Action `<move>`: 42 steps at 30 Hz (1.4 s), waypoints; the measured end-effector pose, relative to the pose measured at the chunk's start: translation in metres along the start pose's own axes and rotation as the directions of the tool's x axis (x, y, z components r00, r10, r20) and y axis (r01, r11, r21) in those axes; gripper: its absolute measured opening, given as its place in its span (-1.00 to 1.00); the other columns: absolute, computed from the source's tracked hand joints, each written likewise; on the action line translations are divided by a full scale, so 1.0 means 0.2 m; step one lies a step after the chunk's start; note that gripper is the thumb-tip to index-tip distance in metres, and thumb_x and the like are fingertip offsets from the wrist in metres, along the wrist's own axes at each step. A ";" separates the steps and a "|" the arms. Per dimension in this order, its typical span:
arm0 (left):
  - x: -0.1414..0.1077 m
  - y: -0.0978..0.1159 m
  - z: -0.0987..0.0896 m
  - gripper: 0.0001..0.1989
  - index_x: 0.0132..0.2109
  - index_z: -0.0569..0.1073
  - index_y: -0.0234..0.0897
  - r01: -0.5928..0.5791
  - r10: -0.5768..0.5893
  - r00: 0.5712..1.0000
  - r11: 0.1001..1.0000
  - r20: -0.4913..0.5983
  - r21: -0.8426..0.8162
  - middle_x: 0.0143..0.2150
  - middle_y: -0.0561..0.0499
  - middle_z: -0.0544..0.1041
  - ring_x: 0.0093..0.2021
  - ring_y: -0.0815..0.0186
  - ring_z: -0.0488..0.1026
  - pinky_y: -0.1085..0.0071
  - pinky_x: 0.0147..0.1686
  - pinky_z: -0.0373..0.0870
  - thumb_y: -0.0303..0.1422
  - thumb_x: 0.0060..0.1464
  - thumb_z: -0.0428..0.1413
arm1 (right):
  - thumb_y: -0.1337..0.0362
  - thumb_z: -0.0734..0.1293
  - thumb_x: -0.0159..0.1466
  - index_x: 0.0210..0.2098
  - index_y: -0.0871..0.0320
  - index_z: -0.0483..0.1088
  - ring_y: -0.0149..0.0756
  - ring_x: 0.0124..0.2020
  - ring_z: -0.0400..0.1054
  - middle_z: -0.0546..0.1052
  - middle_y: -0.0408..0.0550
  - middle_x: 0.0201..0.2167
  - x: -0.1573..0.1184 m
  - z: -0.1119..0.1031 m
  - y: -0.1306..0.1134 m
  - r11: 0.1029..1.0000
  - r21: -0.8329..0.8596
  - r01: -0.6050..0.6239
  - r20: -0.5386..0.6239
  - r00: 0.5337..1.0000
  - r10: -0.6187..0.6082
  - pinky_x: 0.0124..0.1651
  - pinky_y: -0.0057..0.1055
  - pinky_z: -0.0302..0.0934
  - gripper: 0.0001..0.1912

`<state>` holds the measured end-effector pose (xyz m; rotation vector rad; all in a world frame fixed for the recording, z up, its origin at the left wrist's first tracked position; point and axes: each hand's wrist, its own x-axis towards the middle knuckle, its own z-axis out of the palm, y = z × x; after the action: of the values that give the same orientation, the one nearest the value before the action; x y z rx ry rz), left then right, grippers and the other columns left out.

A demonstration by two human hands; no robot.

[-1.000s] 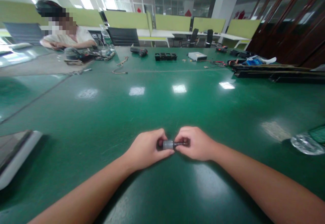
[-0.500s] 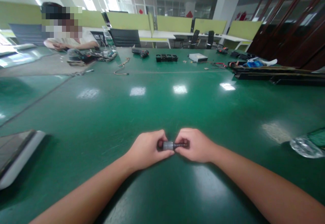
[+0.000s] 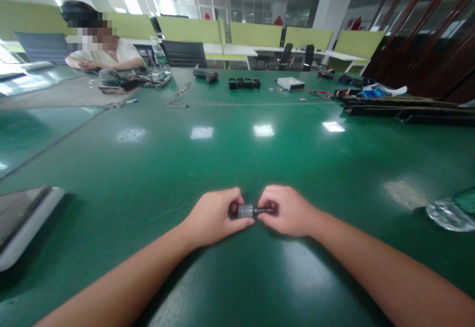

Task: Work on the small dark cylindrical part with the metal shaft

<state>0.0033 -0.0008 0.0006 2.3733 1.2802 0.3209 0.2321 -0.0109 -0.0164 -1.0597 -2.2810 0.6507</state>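
My left hand (image 3: 217, 218) is closed around the left end of a small grey cylinder with a dark ridged shaft (image 3: 245, 211), thumb below and fingers curled above it. The piece lies level, just over the green tabletop (image 3: 230, 159) or on it; I cannot tell which. From the other side my right hand (image 3: 287, 211) pinches the dark shaft between thumb and fingers. Both ends of the piece are partly covered by my fingers, so its exact kind does not show.
A clear plastic bottle (image 3: 451, 213) lies at the right edge, and a white-edged device (image 3: 35, 223) at the left. Along the far side are a black slotted block (image 3: 245, 83), a silver box (image 3: 290, 84), a cable (image 3: 180, 100) and black rails (image 3: 408, 109). A person (image 3: 107, 60) sits far left.
The view has shifted very slightly. Both hands keep the same grip on the small cylinder with the shaft, with hardly any visible movement.
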 end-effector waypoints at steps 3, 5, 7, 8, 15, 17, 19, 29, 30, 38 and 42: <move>0.00 0.00 0.00 -0.69 -0.28 0.42 -0.20 -0.001 0.001 1.000 1.000 -0.003 -0.001 -0.40 0.12 0.54 -0.41 0.31 0.47 0.45 -0.43 0.18 -0.08 0.02 0.24 | 0.39 0.42 0.13 -0.38 0.18 0.44 -0.39 -0.39 0.29 0.44 -0.16 -0.45 0.00 0.00 0.00 1.000 -0.007 -0.008 0.007 1.000 0.008 -0.32 -0.46 0.10 -0.93; 0.00 -0.01 0.00 -0.69 -0.28 0.42 -0.20 0.000 0.000 1.000 1.000 -0.006 0.001 -0.40 0.12 0.54 -0.41 0.31 0.47 0.45 -0.43 0.18 -0.07 0.01 0.24 | 0.38 0.42 0.13 -0.37 0.18 0.44 -0.38 -0.39 0.29 0.44 -0.15 -0.45 -0.01 -0.01 0.00 1.000 -0.017 -0.008 0.010 1.000 0.008 -0.31 -0.45 0.10 -0.93; 0.00 -0.01 0.01 -0.68 -0.27 0.42 -0.20 -0.001 0.001 1.000 1.000 -0.009 0.002 -0.40 0.12 0.54 -0.41 0.31 0.47 0.44 -0.42 0.19 -0.07 0.01 0.24 | 0.37 0.42 0.14 -0.37 0.17 0.44 -0.38 -0.38 0.29 0.44 -0.15 -0.44 -0.01 -0.01 0.00 1.000 -0.031 -0.004 0.007 1.000 0.004 -0.30 -0.45 0.10 -0.93; 0.00 -0.01 0.01 -0.68 -0.27 0.42 -0.20 -0.002 0.002 1.000 1.000 -0.011 0.003 -0.39 0.12 0.54 -0.41 0.30 0.47 0.44 -0.42 0.19 -0.06 0.01 0.24 | 0.37 0.42 0.14 -0.38 0.18 0.44 -0.38 -0.38 0.29 0.44 -0.15 -0.45 -0.01 -0.01 0.01 0.999 -0.038 -0.003 0.004 1.000 0.003 -0.30 -0.45 0.10 -0.93; 0.00 0.01 0.00 -0.67 -0.27 0.42 -0.21 -0.004 0.004 1.000 1.000 -0.010 0.010 -0.39 0.11 0.54 -0.40 0.30 0.47 0.44 -0.41 0.20 -0.06 0.01 0.24 | 0.38 0.41 0.14 -0.36 0.17 0.44 -0.38 -0.37 0.29 0.44 -0.15 -0.43 -0.02 -0.02 0.02 0.999 -0.038 -0.015 0.012 1.000 0.016 -0.30 -0.45 0.11 -0.94; -0.01 0.01 0.00 -0.68 -0.27 0.42 -0.21 -0.007 0.007 1.000 1.000 -0.012 0.011 -0.39 0.11 0.54 -0.40 0.30 0.46 0.44 -0.42 0.20 -0.07 0.01 0.24 | 0.37 0.41 0.14 -0.36 0.17 0.44 -0.38 -0.37 0.29 0.45 -0.15 -0.43 -0.02 -0.03 0.02 0.999 -0.038 -0.017 0.018 1.000 0.018 -0.30 -0.45 0.11 -0.93; -0.01 0.00 0.00 -0.68 -0.27 0.42 -0.21 -0.013 0.013 1.000 1.000 -0.011 0.009 -0.39 0.12 0.53 -0.41 0.31 0.46 0.44 -0.43 0.19 -0.07 0.01 0.24 | 0.37 0.42 0.14 -0.36 0.17 0.44 -0.38 -0.37 0.30 0.45 -0.15 -0.43 -0.02 -0.03 0.02 0.999 -0.039 -0.015 0.024 1.000 0.016 -0.30 -0.45 0.11 -0.92; -0.01 0.00 0.00 -0.68 -0.27 0.42 -0.20 -0.010 0.010 1.000 1.000 -0.001 -0.011 -0.38 0.11 0.52 -0.40 0.31 0.45 0.44 -0.42 0.20 -0.07 0.02 0.24 | 0.34 0.45 0.12 -0.38 0.16 0.46 -0.39 -0.42 0.31 0.47 -0.17 -0.46 -0.04 -0.06 0.03 0.998 -0.061 -0.023 0.044 0.999 0.026 -0.28 -0.43 0.12 -0.92; -0.01 0.00 0.00 -0.68 -0.26 0.42 -0.20 -0.013 0.013 1.000 1.000 -0.002 -0.013 -0.38 0.11 0.53 -0.40 0.31 0.45 0.44 -0.42 0.20 -0.07 0.02 0.24 | 0.34 0.45 0.12 -0.38 0.16 0.47 -0.40 -0.42 0.31 0.47 -0.17 -0.46 -0.04 -0.07 0.04 0.998 -0.056 -0.027 0.044 0.999 0.029 -0.28 -0.43 0.12 -0.91; -0.01 0.00 0.00 -0.66 -0.26 0.42 -0.21 -0.032 0.032 0.999 0.999 -0.012 -0.021 -0.37 0.09 0.54 -0.40 0.30 0.46 0.44 -0.42 0.21 -0.04 0.03 0.22 | 0.37 0.45 0.11 -0.37 0.18 0.48 -0.41 -0.44 0.32 0.47 -0.17 -0.46 -0.05 -0.10 0.04 0.998 -0.004 -0.059 0.065 0.996 0.059 -0.34 -0.46 0.15 -0.91; -0.01 0.00 0.00 -0.67 -0.27 0.42 -0.21 -0.021 0.021 1.000 0.999 -0.005 -0.032 -0.38 0.10 0.53 -0.41 0.30 0.45 0.44 -0.42 0.21 -0.07 0.01 0.25 | 0.37 0.46 0.09 -0.40 0.17 0.48 -0.40 -0.45 0.32 0.47 -0.17 -0.49 -0.05 -0.12 0.05 0.998 -0.044 -0.036 0.064 0.997 0.039 -0.31 -0.44 0.15 -0.91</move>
<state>0.0023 -0.0030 0.0019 2.3617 1.2443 0.3508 0.2582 -0.0087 -0.0073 -1.1190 -2.3453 0.6625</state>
